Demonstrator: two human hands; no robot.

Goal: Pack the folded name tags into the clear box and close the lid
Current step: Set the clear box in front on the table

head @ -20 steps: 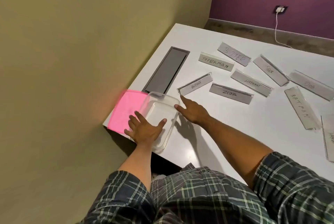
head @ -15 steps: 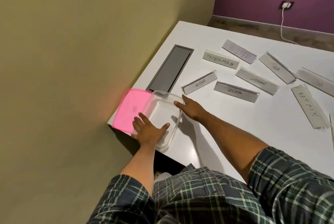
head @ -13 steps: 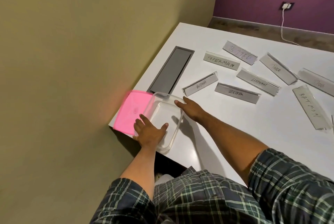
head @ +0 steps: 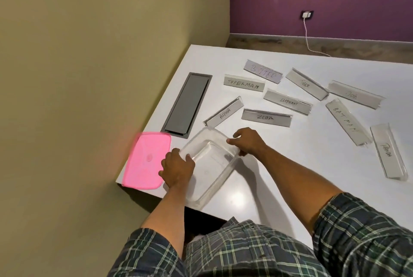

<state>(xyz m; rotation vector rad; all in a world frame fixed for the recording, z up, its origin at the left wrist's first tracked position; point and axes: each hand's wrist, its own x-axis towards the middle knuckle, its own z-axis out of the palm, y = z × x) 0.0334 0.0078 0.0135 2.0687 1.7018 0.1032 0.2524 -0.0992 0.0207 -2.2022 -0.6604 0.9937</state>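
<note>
An empty clear box [head: 209, 166] sits at the near left corner of the white table [head: 290, 165]. My left hand [head: 177, 169] grips its left rim and my right hand [head: 247, 141] grips its far right rim. The pink lid [head: 146, 161] lies flat just left of the box, by the table edge. Several folded name tags lie scattered beyond: ALPHA [head: 224, 112] and ZEBRA [head: 267, 117] are nearest, then SUPERMAN [head: 244, 84], ELEPHANT [head: 287, 101], TIGER [head: 306, 84] and BATMAN [head: 347, 121].
A grey cable hatch [head: 186, 103] is set into the table behind the lid. The olive wall runs close along the table's left edge. More tags lie at the right, one near the frame edge [head: 388, 152]. A charger cable [head: 309, 39] hangs on the purple wall.
Both hands have closed on the box rims and pulled it rightward, away from the pink lid it overlapped. My right hand went from flat on the table to gripping the rim.
</note>
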